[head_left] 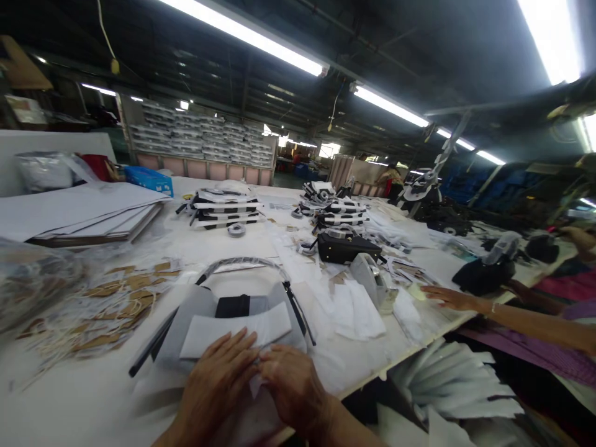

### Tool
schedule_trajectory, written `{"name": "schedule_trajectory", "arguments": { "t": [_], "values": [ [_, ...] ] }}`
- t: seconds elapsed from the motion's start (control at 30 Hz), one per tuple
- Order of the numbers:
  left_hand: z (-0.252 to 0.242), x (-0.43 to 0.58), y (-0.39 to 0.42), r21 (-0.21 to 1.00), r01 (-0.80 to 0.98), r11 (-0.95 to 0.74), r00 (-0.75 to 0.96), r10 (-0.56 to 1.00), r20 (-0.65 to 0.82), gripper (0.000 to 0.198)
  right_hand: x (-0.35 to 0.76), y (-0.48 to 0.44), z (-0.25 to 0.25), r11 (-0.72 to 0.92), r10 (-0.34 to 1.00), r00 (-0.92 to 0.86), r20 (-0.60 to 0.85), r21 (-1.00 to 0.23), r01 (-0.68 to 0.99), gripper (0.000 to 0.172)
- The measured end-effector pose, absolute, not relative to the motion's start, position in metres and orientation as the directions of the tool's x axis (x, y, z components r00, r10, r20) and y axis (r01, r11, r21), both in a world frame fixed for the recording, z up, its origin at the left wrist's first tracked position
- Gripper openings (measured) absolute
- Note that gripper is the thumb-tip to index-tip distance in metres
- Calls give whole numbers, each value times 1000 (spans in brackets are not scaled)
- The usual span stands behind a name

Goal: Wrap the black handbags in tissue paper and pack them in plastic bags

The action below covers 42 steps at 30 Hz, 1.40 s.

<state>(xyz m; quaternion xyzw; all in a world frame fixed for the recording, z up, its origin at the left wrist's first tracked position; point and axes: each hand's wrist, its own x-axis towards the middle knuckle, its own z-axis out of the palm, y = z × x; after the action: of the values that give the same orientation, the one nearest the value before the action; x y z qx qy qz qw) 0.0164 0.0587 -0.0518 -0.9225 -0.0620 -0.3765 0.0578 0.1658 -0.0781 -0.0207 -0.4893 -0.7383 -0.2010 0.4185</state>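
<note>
A handbag wrapped in grey-white paper [218,323] lies in front of me on the white table [84,397], its wrapped curved handle arching behind it and a black strap running off to the left. My left hand [218,379] lies on the paper's near edge with its fingers stretched flat. My right hand [291,382] sits just beside it, fingers curled and pinching the paper fold at the bag's lower right corner.
Brown tags [116,298] are strewn at left, white boards [88,214] stacked behind them. Stacks of wrapped bags [223,208], a black bag [347,247], a tape dispenser [372,279] and paper sheets fill the table. Another person's hand [449,299] rests at the right edge.
</note>
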Motion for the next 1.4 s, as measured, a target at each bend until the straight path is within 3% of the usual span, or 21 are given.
{"name": "schedule_trajectory", "arguments": {
  "t": [0.17, 0.3, 0.53, 0.7, 0.83, 0.97, 1.17, 1.4],
  "values": [
    [-50, 20, 48, 102, 178, -979, 684, 198, 702, 21, 160, -91, -21, 437, 659, -181, 730, -175, 882, 18],
    [-50, 23, 45, 108, 206, -973, 670, 221, 709, 21, 159, -106, -26, 456, 713, -218, 666, -205, 866, 19],
    [-53, 21, 43, 117, 201, -973, 672, 224, 706, 23, 156, -105, -14, 362, 718, -248, 651, -44, 931, 19],
    [-50, 17, 43, 158, 185, -970, 717, 243, 653, 18, 152, -94, -15, 344, 735, -175, 655, -137, 929, 19],
    [-45, 15, 41, 208, 156, -966, 746, 253, 617, 26, 156, -94, -18, 345, 752, -155, 641, -182, 921, 24],
    [-50, 18, 41, 180, 187, -966, 704, 259, 661, 22, 160, -96, -19, 363, 750, -163, 641, -193, 911, 19],
    [-64, 22, 43, 23, 245, -969, 700, 193, 688, 21, 152, -106, -18, 407, 756, -182, 629, -233, 883, 23],
    [-68, 22, 43, -5, 255, -967, 705, 183, 685, 24, 146, -117, -12, 410, 775, -189, 603, -252, 877, 23]
  ]
}}
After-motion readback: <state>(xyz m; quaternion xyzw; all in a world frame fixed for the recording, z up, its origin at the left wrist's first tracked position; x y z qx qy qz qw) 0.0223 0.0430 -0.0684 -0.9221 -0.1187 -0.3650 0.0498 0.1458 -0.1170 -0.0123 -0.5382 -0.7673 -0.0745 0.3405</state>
